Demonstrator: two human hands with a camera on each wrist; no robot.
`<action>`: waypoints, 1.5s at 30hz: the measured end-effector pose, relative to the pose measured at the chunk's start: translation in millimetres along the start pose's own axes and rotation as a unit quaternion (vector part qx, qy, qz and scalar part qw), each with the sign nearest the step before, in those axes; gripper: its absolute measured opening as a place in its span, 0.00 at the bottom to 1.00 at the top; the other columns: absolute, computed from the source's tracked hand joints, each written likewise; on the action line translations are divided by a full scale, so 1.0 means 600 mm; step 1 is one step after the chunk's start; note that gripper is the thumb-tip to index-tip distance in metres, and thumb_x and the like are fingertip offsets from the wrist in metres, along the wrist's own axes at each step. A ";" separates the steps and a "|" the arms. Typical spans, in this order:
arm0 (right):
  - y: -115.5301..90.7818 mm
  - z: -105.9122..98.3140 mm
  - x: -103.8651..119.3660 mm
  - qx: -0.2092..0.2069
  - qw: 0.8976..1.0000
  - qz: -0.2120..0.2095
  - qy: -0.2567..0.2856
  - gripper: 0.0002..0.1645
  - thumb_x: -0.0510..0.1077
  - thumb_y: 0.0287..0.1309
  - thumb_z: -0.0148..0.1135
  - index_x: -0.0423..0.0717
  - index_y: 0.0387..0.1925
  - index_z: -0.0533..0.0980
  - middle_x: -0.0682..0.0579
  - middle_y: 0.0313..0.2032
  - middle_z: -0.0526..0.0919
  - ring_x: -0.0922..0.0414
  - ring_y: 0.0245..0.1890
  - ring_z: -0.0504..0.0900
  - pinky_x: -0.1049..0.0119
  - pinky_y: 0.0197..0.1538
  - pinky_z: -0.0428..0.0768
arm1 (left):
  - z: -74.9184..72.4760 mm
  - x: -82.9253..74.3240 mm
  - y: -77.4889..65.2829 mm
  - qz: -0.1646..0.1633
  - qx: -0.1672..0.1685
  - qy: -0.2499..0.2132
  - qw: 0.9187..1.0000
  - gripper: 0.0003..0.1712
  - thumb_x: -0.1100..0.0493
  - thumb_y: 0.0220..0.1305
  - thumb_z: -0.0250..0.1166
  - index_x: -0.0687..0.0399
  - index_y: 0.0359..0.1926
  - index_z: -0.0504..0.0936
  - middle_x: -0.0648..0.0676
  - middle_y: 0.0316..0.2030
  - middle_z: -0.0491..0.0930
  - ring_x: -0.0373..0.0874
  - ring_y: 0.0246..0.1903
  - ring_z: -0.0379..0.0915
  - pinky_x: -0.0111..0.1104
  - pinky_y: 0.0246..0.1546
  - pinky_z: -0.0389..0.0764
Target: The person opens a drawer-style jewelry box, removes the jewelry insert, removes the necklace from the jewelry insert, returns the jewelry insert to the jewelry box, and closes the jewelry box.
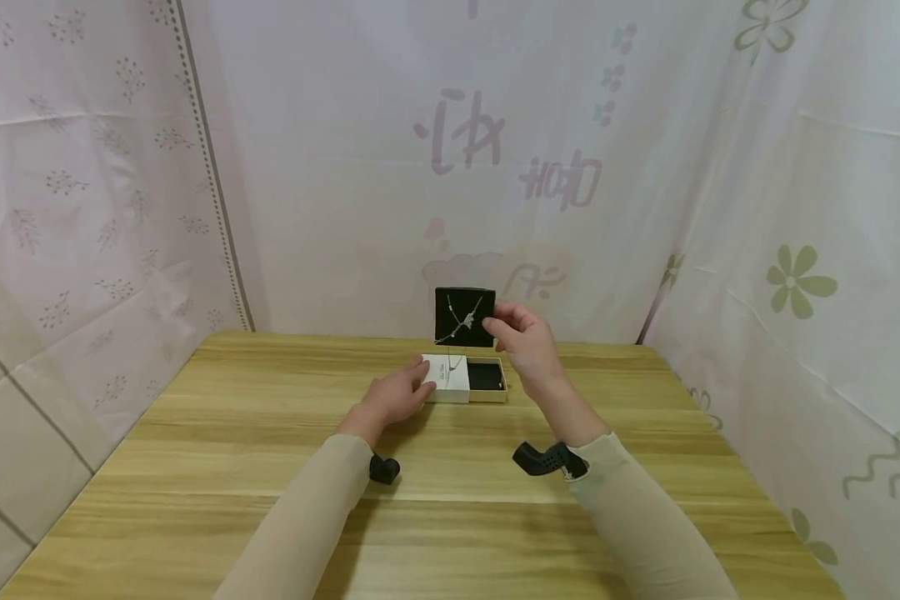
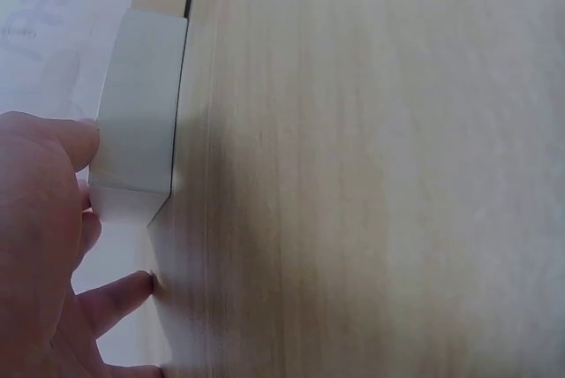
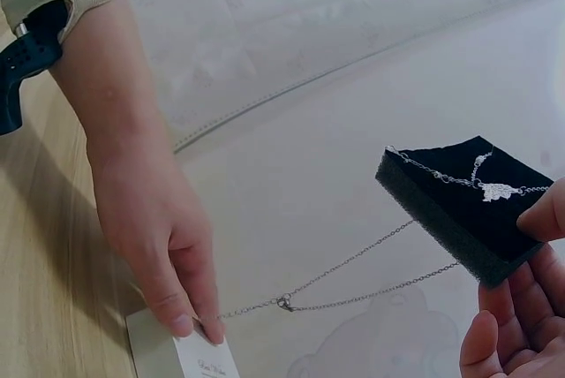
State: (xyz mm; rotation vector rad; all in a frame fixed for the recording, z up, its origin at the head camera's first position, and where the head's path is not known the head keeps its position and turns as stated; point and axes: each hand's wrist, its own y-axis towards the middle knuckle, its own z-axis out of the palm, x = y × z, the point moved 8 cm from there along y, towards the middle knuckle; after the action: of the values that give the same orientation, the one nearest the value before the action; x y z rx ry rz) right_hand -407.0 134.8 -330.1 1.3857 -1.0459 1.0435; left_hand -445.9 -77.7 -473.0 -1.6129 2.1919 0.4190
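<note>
My right hand [image 1: 528, 342] pinches a square black foam pad [image 3: 441, 223] by its right edge, thumb on the face. A silver necklace [image 3: 500, 192] with a small pendant lies across the pad. Its chain [image 3: 386, 308] loops below the pad, past a clasp, toward the left hand. Below the pad, on the table, sits a white box sleeve [image 1: 447, 392] with its tray [image 1: 487, 397] partly slid out to the right. Black lining [image 1: 483, 375] shows inside the tray. My left hand [image 1: 396, 392] grips the sleeve's left end; some other fingertips touch the table.
The wooden table [image 1: 270, 417] stretches around the box on all sides. Patterned curtains [image 1: 330, 208] hang behind the table and to both sides. A black wrist mount [image 1: 547, 459] sits at the right cuff, another mount [image 1: 384, 469] at the left.
</note>
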 end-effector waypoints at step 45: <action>-0.017 0.015 -0.005 0.005 1.000 0.001 0.016 0.08 0.36 0.73 0.67 0.39 0.50 0.80 0.61 0.36 0.81 0.61 0.34 0.76 0.71 0.39 0.80 | -0.254 -0.166 -0.140 0.269 -0.355 -0.095 0.890 0.26 0.64 0.73 0.72 0.61 0.69 0.82 0.62 0.56 0.85 0.55 0.47 0.88 0.46 0.43 0.91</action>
State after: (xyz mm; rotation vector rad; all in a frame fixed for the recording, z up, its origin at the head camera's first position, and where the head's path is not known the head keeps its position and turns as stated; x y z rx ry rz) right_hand -397.2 126.8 -335.9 1.3717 -1.0201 1.0697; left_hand -358.9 -88.0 -292.8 -1.1174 2.4434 1.6221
